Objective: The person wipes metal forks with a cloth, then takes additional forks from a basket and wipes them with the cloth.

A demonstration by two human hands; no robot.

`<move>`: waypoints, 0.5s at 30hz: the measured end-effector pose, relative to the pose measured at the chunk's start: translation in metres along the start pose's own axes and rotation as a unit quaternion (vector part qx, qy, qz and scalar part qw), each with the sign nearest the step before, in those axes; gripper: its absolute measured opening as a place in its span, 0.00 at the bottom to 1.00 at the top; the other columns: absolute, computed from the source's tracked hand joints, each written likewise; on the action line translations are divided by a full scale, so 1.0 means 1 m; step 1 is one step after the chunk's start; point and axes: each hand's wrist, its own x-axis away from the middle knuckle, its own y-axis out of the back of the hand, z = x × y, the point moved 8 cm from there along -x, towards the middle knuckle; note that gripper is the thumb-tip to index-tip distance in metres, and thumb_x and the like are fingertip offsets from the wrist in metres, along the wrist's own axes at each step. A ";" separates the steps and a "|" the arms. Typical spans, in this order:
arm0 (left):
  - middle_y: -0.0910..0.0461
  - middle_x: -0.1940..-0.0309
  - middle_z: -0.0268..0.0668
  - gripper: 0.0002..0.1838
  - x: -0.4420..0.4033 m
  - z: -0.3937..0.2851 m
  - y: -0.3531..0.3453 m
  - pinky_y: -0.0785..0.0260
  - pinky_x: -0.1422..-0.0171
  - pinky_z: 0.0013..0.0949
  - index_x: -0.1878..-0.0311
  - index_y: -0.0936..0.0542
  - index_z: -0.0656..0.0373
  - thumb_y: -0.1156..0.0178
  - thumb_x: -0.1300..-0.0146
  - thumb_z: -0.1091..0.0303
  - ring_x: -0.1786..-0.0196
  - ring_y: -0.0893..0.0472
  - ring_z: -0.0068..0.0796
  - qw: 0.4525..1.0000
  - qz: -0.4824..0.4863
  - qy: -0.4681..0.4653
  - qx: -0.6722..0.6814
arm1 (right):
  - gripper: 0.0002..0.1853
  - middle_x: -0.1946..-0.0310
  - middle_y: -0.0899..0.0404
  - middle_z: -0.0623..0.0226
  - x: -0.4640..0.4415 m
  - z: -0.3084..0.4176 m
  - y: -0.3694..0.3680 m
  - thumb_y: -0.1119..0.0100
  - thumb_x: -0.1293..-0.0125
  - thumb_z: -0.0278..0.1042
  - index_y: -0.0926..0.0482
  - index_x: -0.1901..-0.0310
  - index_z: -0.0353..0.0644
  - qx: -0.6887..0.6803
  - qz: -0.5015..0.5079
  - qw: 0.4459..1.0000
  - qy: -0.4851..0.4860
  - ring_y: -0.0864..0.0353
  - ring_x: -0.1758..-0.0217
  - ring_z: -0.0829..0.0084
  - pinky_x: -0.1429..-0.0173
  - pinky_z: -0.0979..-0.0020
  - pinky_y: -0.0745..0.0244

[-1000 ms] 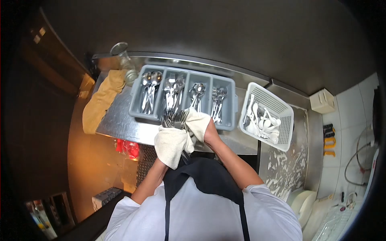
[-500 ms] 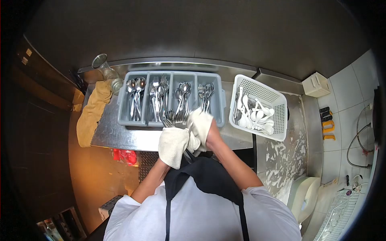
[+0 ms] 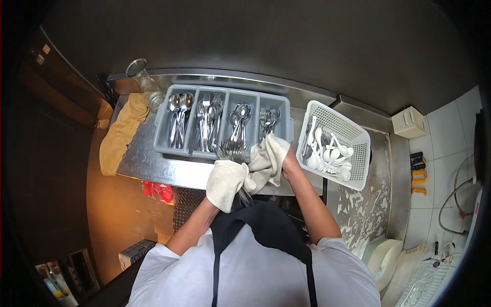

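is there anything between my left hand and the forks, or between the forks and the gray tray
Yes, the white cloth wraps your left hand and lies between it and the forks. Nothing visible separates the fork heads from the gray tray's near wall.

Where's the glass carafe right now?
In the head view, the glass carafe is at the far left of the metal counter, between the tan cloth and the gray cutlery tray.
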 end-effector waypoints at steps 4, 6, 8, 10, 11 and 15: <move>0.22 0.81 0.44 0.10 -0.006 -0.002 0.000 0.27 0.68 0.43 0.78 0.19 0.56 0.41 0.45 0.63 0.73 0.18 0.44 1.000 0.019 0.006 -0.001 | 0.13 0.61 0.18 0.69 0.032 0.019 -0.023 0.43 0.27 0.41 0.18 0.57 0.38 0.137 0.007 0.983 0.120 0.18 0.59 0.74 0.53 0.70 0.23; 0.22 0.81 0.44 0.10 -0.010 -0.004 0.008 0.27 0.68 0.42 0.80 0.20 0.55 0.40 0.47 0.63 0.73 0.18 0.42 0.998 0.044 0.019 0.030 | 0.08 0.63 0.18 0.69 0.035 0.020 -0.029 0.40 0.29 0.35 0.19 0.56 0.39 0.139 -0.008 0.973 0.182 0.18 0.61 0.78 0.59 0.73 0.22; 0.22 0.81 0.43 0.10 -0.009 -0.003 0.014 0.28 0.68 0.41 0.82 0.21 0.55 0.39 0.53 0.61 0.74 0.18 0.42 0.996 0.030 0.034 0.080 | 0.08 0.62 0.18 0.69 0.038 0.022 -0.036 0.40 0.29 0.34 0.19 0.56 0.39 0.128 -0.040 0.971 0.200 0.18 0.60 0.78 0.59 0.72 0.22; 0.22 0.79 0.43 0.09 -0.004 0.005 0.003 0.29 0.68 0.42 0.81 0.20 0.55 0.39 0.53 0.61 0.73 0.19 0.43 0.996 0.023 0.045 0.076 | 0.09 0.63 0.18 0.69 0.041 0.020 -0.045 0.38 0.32 0.33 0.19 0.57 0.36 0.070 -0.040 0.988 0.128 0.19 0.59 0.77 0.56 0.72 0.24; 0.21 0.79 0.43 0.09 -0.004 0.006 0.003 0.29 0.68 0.42 0.81 0.20 0.55 0.39 0.53 0.61 0.72 0.19 0.43 0.997 0.031 0.043 0.055 | 0.10 0.63 0.17 0.69 0.037 0.018 -0.050 0.37 0.32 0.34 0.18 0.57 0.36 0.102 -0.006 0.985 0.137 0.19 0.58 0.78 0.54 0.72 0.24; 0.20 0.75 0.42 0.08 0.006 0.010 0.008 0.29 0.66 0.42 0.76 0.19 0.55 0.41 0.49 0.62 0.69 0.18 0.44 0.998 0.051 0.022 -0.023 | 0.09 0.63 0.17 0.72 0.039 0.011 -0.075 0.34 0.35 0.32 0.18 0.59 0.35 0.193 0.034 0.966 0.167 0.19 0.58 0.79 0.52 0.73 0.24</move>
